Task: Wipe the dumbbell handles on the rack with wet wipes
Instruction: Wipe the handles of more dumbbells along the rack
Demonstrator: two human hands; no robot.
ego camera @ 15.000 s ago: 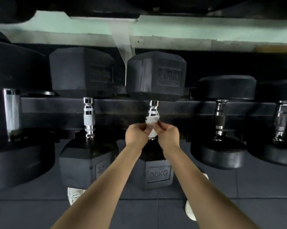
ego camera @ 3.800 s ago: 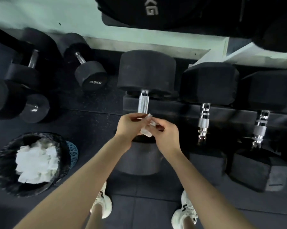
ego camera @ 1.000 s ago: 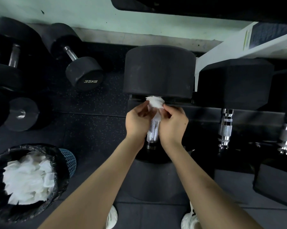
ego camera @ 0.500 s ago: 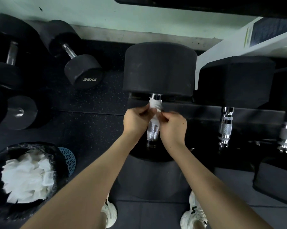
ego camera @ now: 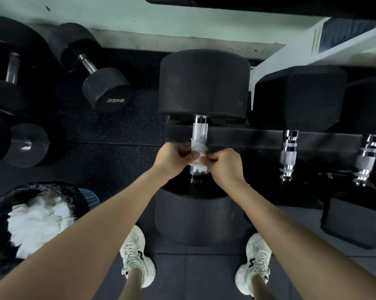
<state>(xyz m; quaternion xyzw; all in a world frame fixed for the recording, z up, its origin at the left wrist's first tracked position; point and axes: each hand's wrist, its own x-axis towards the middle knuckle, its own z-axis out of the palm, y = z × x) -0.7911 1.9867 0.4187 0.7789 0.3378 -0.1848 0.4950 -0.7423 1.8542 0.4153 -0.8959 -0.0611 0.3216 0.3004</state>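
At the middle of the frame both hands meet on one dumbbell handle [ego camera: 200, 132]. The left hand [ego camera: 171, 161] and the right hand [ego camera: 225, 164] are clenched, thumbs and fingers pinching a white wet wipe [ego camera: 196, 148]. The wipe is wrapped round the lower half of the handle. The upper, knurled part of the handle is bare and shiny, and a short stretch of metal also shows below the wipe.

This dumbbell [ego camera: 204, 83] has round black ends and rests across the black rack [ego camera: 247, 140], one end toward the top of the frame and the other toward the bottom, between the forearms. To its right on the rack lie two more dumbbells with angular black ends. The nearer one [ego camera: 299, 98] is just beside it and the other [ego camera: 365, 159] is at the right edge of the frame.

In the lower left stands a bin [ego camera: 41, 186] lined with a black bag and heaped with crumpled white wipes [ego camera: 39, 221]. In the upper left a round dumbbell marked 35KG [ego camera: 106, 89] lies on the dark speckled floor [ego camera: 117, 135], with others near the left edge. Two white shoes [ego camera: 137, 256] show at the bottom of the frame. A pale green wall [ego camera: 139, 16] runs along the top.
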